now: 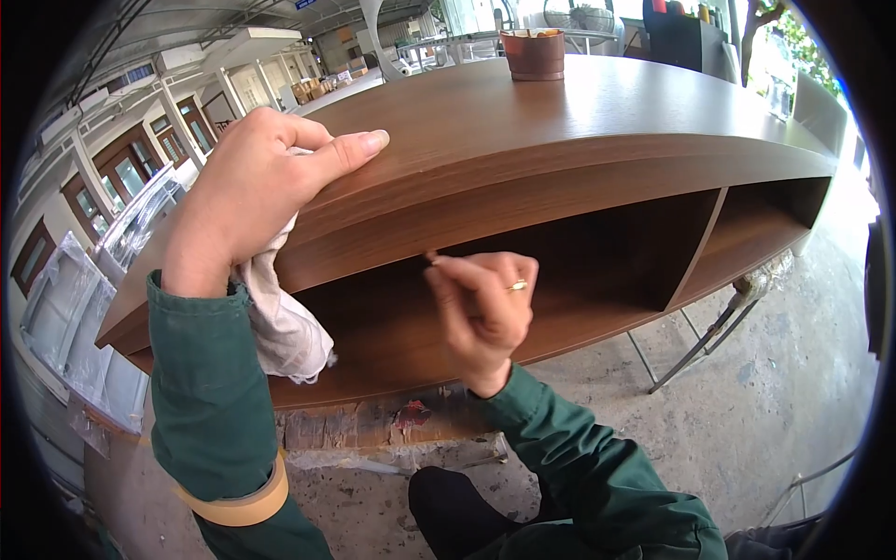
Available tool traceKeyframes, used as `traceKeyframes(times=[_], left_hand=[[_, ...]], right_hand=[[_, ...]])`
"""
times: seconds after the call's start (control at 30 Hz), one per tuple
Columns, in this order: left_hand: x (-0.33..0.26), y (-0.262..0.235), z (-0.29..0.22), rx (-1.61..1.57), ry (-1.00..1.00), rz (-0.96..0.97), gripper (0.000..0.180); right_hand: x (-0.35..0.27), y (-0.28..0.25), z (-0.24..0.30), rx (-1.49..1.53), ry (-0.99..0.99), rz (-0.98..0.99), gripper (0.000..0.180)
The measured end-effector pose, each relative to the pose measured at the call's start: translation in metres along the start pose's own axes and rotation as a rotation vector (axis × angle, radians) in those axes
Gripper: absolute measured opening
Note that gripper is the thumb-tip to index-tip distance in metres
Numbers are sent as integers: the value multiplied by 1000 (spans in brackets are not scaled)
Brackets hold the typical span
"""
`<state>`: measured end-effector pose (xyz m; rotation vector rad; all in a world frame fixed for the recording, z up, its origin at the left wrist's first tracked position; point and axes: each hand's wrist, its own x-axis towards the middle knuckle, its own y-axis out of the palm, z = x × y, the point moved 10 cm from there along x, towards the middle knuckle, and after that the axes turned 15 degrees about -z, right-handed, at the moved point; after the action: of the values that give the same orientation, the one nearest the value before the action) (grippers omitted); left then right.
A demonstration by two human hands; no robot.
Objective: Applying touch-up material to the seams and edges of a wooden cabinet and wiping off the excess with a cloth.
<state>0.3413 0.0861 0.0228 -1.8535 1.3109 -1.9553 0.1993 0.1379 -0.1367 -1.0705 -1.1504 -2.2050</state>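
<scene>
A long brown wooden cabinet [579,140] with open shelf compartments fills the view. My left hand [257,187] rests on its top front edge, thumb laid flat on the wood, with a pale crumpled cloth [285,327] gripped under the palm and hanging down. My right hand [485,303], a ring on one finger, is pinched shut on a small dark stick-like object [431,257] whose tip touches the underside of the top panel's front edge. Both sleeves are green. A roll of tan tape [245,504] sits around my left forearm.
A brown cylindrical container [533,54] stands on the cabinet top at the back. The cabinet rests on a metal stand [695,345] over a concrete floor. Wrapped panels [70,308] lie at the left. Wooden doors and furniture fill the workshop behind.
</scene>
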Motion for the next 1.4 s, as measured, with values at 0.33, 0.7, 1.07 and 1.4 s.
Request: traceKeyframes(times=[0.33, 0.7, 1.07, 1.4], left_hand=[[-5, -6, 2, -93, -51, 19, 39], [0, 4, -6, -126, -93, 14, 29], [1, 8, -5, 91, -111, 80, 25], [-11, -8, -3, 135, -202, -26, 36]], right_hand=[[44, -65, -15, -24, -84, -40, 20], [138, -184, -113, -160, 12, -312, 12], [121, -176, -100, 135, -102, -141, 11], [59, -125, -95, 407, 80, 125, 12]])
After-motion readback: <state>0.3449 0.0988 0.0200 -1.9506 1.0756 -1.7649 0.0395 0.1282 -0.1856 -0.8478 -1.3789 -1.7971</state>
